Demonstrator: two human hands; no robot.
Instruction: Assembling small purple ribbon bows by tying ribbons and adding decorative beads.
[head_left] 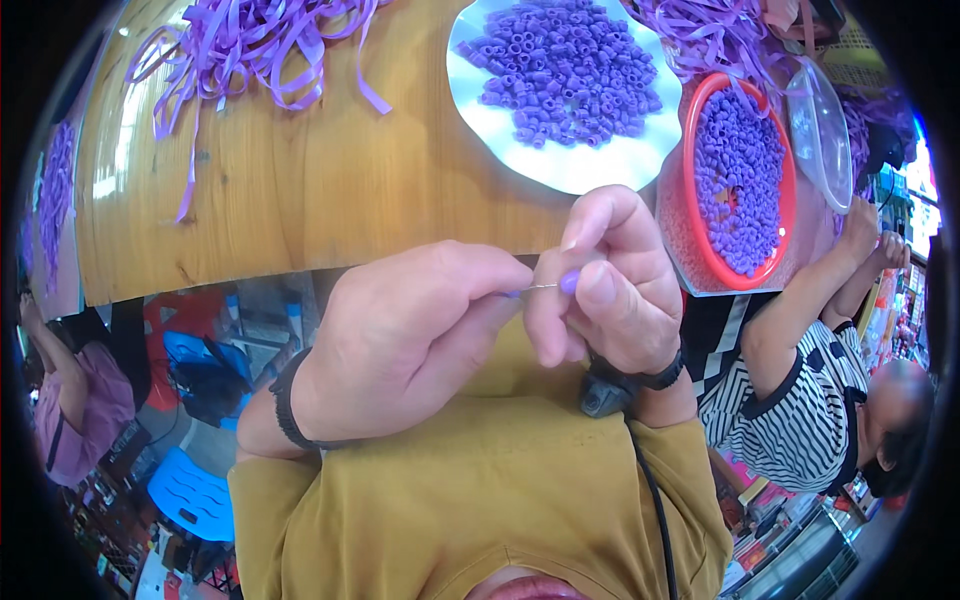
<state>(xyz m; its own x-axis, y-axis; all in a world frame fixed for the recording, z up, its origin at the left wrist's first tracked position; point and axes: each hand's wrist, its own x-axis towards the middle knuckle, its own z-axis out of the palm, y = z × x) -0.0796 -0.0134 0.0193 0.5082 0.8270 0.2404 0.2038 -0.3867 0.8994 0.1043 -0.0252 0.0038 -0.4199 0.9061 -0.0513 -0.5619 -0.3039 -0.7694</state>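
My left hand [400, 340] is closed in a pinch, with a bit of purple showing at its fingertips. A thin, needle-like metal wire [542, 287] runs from there toward my right hand [622, 290]. Between the thumb and fingers of the right hand is a small purple bead [570, 281], at the end of the wire. Whether the wire passes through the bead is hidden by the fingers. Just beyond my hands, a white wavy-edged plate [480, 125] holds many loose purple beads [570, 70].
A red oval basket [692, 170] of similar beads stands right of the plate, beside a clear plastic lid [820, 135]. Purple ribbons [250, 50] lie on the wooden table [330, 180] at far left, more at far right. A person in stripes [800, 400] works at right.
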